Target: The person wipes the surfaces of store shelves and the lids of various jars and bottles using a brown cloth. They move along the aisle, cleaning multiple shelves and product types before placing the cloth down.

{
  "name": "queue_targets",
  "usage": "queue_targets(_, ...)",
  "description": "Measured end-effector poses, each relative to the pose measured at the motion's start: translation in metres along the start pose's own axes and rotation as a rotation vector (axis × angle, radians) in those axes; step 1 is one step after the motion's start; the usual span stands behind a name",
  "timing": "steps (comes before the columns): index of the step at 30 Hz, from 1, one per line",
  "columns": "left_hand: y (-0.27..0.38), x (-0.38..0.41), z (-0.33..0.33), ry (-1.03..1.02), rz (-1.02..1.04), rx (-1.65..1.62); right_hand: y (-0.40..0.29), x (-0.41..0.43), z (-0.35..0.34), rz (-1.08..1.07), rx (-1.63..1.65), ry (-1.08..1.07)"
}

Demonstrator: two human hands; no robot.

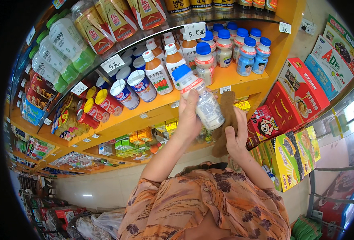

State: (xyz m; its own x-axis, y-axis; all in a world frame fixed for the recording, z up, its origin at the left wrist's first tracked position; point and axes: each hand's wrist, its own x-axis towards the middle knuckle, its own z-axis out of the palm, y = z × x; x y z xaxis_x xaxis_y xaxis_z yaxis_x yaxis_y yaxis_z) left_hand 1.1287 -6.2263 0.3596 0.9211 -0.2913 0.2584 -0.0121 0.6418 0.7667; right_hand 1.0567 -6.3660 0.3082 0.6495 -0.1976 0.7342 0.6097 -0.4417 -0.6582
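My left hand [189,114] grips a white plastic drink bottle [208,106] with a blue cap and a printed sleeve, tilted in front of the shelf. In my right hand [237,135] is a brown cloth [223,141], hanging just beside the bottle's base. Whether cloth and bottle touch, I cannot tell. Behind them, similar blue-capped bottles [224,49] stand upright on the orange wooden shelf [172,101]. White-capped bottles of orange drink [159,73] are to their left, followed by blue and white cans [141,86].
A glass shelf [111,52] above carries large bottles [147,13] and cans, with price cards along its edge. Red cartons [303,84] and yellow cartons [291,159] are stacked at the right. Lower shelves hold small boxes [144,136]. Plastic-wrapped goods [96,223] lie on the floor behind me.
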Motion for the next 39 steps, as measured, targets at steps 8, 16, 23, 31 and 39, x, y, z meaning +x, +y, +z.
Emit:
queue_targets(8,-0.006,-0.003,-0.006,-0.024,-0.070,-0.104,-0.031,0.043,-0.005,-0.007,-0.191,-0.117)
queue_targets(16,-0.004,0.001,-0.007,-0.094,0.078,-0.062,0.012,0.022,0.014,0.803,0.545,-0.107)
queue_targets(23,-0.008,0.010,-0.011,-0.048,0.177,0.081,0.000,0.011,0.008,0.775,0.509,-0.150)
queue_targets(31,-0.031,0.053,0.016,-0.090,0.219,0.390,0.042,-0.029,-0.021,0.654,0.235,-0.031)
queue_targets(39,-0.080,0.122,0.031,0.003,0.405,0.727,0.047,-0.052,-0.044,0.638,0.129,-0.035)
